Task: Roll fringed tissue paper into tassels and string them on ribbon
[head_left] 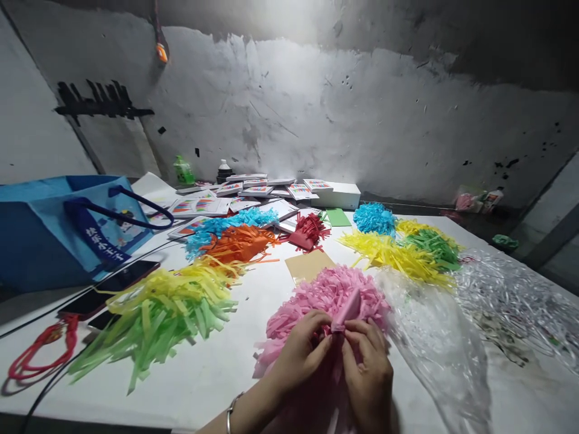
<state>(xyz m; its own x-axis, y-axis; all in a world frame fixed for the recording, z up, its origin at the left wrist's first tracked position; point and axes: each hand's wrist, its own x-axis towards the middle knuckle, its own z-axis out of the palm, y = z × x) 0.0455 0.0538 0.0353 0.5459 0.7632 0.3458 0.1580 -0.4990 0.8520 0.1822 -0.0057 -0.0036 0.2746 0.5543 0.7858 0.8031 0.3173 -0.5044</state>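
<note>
A pink tissue-paper tassel is pinched between my two hands, its uncut, folded part pointing up and away from me. My left hand closes on its left side with thumb and fingertips. On the right side, my right hand grips the same paper, fingers bent. More pink fringe strips hang down between my wrists, partly hidden by the hands. Just beyond lies a fluffy heap of pink fringed tassels, touching my fingers. A tan card lies flat behind that heap.
Left of me are yellow-green fringe, orange fringe, phones and a blue bag. Yellow fringe, blue fringe and clear plastic lie to the right. Flat printed boxes pile up by the wall.
</note>
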